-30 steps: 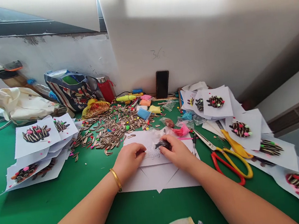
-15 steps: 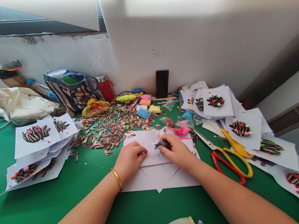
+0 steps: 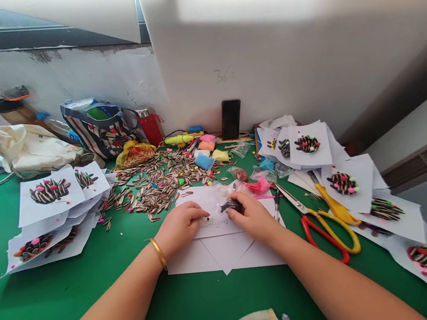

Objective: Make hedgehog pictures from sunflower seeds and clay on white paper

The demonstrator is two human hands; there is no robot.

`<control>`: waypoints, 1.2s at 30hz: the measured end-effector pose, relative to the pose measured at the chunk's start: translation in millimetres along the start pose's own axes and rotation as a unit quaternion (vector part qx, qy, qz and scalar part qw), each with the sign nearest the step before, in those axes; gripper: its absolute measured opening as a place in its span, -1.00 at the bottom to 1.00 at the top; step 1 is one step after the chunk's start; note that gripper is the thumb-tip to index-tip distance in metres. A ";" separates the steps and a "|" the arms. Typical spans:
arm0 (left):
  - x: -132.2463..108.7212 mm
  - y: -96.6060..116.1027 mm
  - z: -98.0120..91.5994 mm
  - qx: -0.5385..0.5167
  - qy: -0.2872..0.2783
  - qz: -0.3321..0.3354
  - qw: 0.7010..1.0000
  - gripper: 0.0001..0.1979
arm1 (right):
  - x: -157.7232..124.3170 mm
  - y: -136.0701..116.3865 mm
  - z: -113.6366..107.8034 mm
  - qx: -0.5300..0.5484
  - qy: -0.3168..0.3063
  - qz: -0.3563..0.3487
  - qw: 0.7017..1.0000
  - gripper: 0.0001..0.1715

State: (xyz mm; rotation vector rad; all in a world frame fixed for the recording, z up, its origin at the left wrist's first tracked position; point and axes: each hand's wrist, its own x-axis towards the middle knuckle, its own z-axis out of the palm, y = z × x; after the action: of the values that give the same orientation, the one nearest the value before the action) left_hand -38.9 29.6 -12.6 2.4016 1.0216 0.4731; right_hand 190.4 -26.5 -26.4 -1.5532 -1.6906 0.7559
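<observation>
On a white sheet of paper [image 3: 187, 197] in front of me is a pencil drawing [image 3: 218, 217] with a bumpy outline and small feet. My left hand [image 3: 181, 226], a gold bangle at its wrist, rests on the sheet's left side. Its index finger reaches to a small black dot [image 3: 207, 218] at the drawing's left end; nothing shows gripped in the hand. My right hand [image 3: 254, 217] grips a lump of black clay [image 3: 232, 207] in clear plastic at the drawing's right. Just beyond lies pink clay [image 3: 259, 185] in a wrapper.
Sunflower seeds [image 3: 157, 183] lie scattered behind the paper, near coloured clay packets [image 3: 205, 161]. Scissors [image 3: 319, 219] and a yellow cutter [image 3: 333, 202] lie at right. Finished seed pictures [image 3: 52, 202] are piled at both sides. A phone [image 3: 231, 120] leans on the wall.
My left hand has shifted slightly left and its fingers have loosened, so the black dot on the drawing now shows. My right hand keeps its hold on the black clay.
</observation>
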 end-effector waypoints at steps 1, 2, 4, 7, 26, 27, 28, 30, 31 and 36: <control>-0.2 -0.2 -1.0 0.012 -0.009 0.009 1.000 -0.56 | -0.1 -0.1 -0.1 -0.001 -0.001 0.002 1.000 -0.69; -0.3 -0.4 -1.8 0.024 -0.016 0.016 0.999 -0.55 | -0.3 -0.3 -0.2 -0.001 -0.001 0.003 1.000 -0.69; -0.3 -0.6 -2.5 0.047 -0.026 0.025 0.998 -0.56 | -0.6 -0.7 -0.4 -0.002 -0.001 0.006 1.000 -0.69; -0.1 -1.1 -2.0 0.070 -0.038 0.032 0.996 -0.58 | -0.5 -0.8 -0.5 -0.002 -0.001 0.006 1.000 -0.70; -1.7 2.8 -6.5 0.104 -0.042 0.030 0.993 -0.30 | 3.8 -0.6 -26.9 -0.219 0.003 -0.064 0.974 -0.75; -2.0 2.2 -5.0 0.107 -0.046 0.029 0.993 -0.29 | 4.0 -0.7 -32.2 -0.246 -0.003 -0.042 0.968 -0.75; -2.2 1.7 -3.3 0.109 -0.048 0.028 0.992 -0.29 | 3.8 -0.9 -38.1 -0.269 -0.009 -0.023 0.963 -0.74; -1.9 1.4 0.0 0.111 -0.048 0.024 0.992 -0.29 | 2.6 -0.8 -50.9 -0.306 -0.022 0.009 0.952 -0.73; -1.7 1.5 1.5 0.112 -0.048 0.021 0.992 -0.30 | 2.0 -0.3 -57.4 -0.322 -0.026 0.020 0.946 -0.73; -0.6 3.0 6.1 0.102 -0.047 0.006 0.994 -0.33 | 5.0 9.5 -77.0 -0.319 0.015 0.028 0.947 -0.65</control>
State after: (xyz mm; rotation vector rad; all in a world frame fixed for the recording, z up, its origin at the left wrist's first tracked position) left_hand -34.6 25.6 -16.1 2.5837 1.0598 0.2662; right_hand 258.6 -23.8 10.9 -2.0297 -1.9891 0.1981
